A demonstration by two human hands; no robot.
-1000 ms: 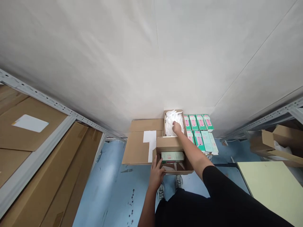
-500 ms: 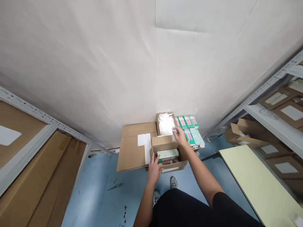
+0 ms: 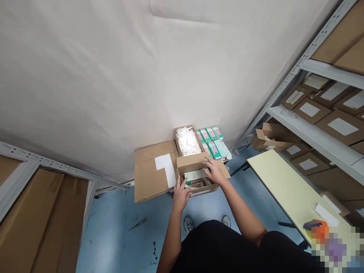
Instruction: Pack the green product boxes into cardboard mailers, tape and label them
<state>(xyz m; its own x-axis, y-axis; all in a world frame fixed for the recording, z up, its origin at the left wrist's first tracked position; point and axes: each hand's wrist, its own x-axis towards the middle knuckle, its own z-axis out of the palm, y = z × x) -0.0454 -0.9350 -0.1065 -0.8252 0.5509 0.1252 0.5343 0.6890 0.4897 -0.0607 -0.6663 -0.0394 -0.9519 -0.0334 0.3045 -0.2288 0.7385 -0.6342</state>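
An open cardboard box (image 3: 203, 192) stands in front of me with its flaps up. Inside lie a green-and-white carton (image 3: 193, 175) and smaller items I cannot make out. My left hand (image 3: 181, 194) grips the box's near left corner, fingers over the wall. Above the right part of the same box is my right hand (image 3: 214, 171), its fingers bent and apart, with nothing visible in them. Behind is a second cardboard box (image 3: 176, 141), full of white packets (image 3: 187, 141). Several green-and-pink cartons (image 3: 213, 148) stand in rows to its right.
A flat cardboard piece (image 3: 146, 172) with white paper (image 3: 170, 176) lies to the left. Metal shelving with boxes flanks both sides. A pale yellow table (image 3: 280, 178) stands at right, and a grey wall (image 3: 113, 76) rises behind.
My right hand has come from the box of white packets to above the nearer box. My left hand stays at that box's corner. The view has turned to the right.
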